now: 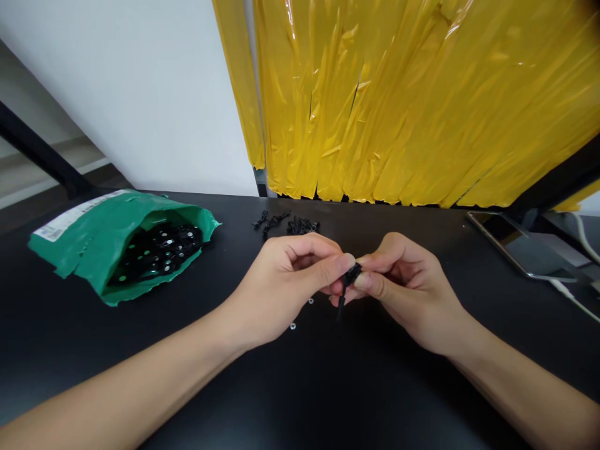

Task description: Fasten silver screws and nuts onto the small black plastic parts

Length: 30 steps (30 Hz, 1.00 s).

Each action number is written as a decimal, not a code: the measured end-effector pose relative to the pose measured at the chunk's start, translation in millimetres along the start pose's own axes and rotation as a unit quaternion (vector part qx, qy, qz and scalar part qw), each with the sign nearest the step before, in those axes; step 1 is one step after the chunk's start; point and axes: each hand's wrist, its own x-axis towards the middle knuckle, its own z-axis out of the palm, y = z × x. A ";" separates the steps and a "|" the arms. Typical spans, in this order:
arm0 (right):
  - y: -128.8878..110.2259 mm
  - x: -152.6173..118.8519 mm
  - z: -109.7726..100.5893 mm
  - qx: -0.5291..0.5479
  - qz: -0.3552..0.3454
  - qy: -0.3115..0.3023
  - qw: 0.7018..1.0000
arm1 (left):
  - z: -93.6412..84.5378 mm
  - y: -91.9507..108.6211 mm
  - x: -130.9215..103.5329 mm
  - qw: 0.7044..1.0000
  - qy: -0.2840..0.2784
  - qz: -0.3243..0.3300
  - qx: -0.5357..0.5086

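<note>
Black part (347, 282) pinched btwn L hand (291, 278) & R hand (407, 284).

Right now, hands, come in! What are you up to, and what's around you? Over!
Left hand, right hand: both pinching small black part. Two small pale discs lying near left hand. Open green bag off left.
</note>
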 end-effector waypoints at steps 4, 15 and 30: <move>2.0 0.4 -3.1 0.006 0.018 -0.008 1.000 | -2.7 -4.1 0.3 0.999 -0.011 -0.025 -0.021; -3.3 3.3 -7.5 -0.023 0.001 -0.005 1.000 | -4.7 -1.1 2.9 0.998 -0.039 0.012 -0.042; -5.5 3.4 -3.0 -0.095 0.011 0.053 0.994 | -25.2 3.7 -0.7 0.816 0.017 0.332 0.473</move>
